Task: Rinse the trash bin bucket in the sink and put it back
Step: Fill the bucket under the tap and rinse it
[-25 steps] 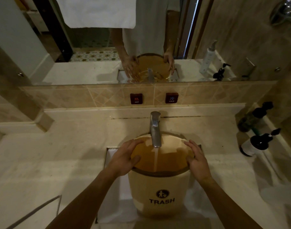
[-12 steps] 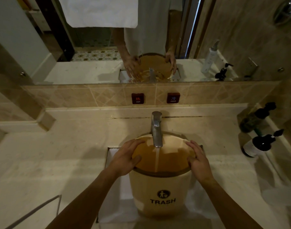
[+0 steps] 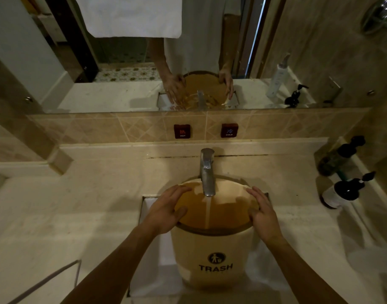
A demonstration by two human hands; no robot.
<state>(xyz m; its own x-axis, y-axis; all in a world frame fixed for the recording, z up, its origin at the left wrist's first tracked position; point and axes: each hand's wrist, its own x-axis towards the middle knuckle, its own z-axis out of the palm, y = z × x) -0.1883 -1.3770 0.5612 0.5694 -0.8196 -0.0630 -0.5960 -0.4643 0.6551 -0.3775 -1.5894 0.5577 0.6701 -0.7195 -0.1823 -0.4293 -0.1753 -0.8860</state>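
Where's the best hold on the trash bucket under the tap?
Take the trash bucket at its rim, one hand per side, as the left hand and right hand do now. It stands upright in the sink, wide-mouthed, no handle visible; the faucet overhangs the back, so come from the flanks.

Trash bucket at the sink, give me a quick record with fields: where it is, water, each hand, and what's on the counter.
bucket: trash bucket upright in the sink, under the faucet
water: running into bucket
left hand: left hand grips left rim
right hand: right hand grips right rim
counter: two dark pump bottles at right
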